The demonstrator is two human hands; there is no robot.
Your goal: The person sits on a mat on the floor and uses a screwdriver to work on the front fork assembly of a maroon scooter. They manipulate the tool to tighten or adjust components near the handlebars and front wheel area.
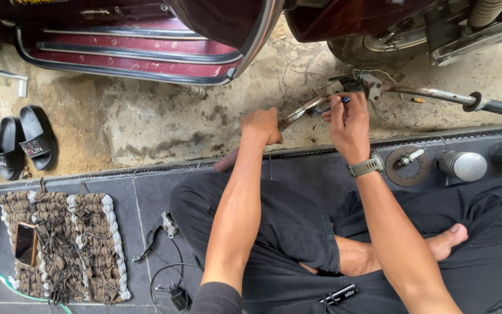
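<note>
Metal handlebar (437, 93) gripped, left hand (261, 125), right hand (348, 123)

Single view, worn on the head, looking steeply down and slightly forward over crossed legs on a dark tiled floor (146, 197). Close to the forearms, with the left hand (262, 125) and right hand (348, 122) just above mid-frame. Reaches forward past the floor's edge to rough concrete ground (146, 116) and the underside of a maroon vehicle (146, 52), probably a scooter. Edges somewhat stretched, wide-angle.
</note>
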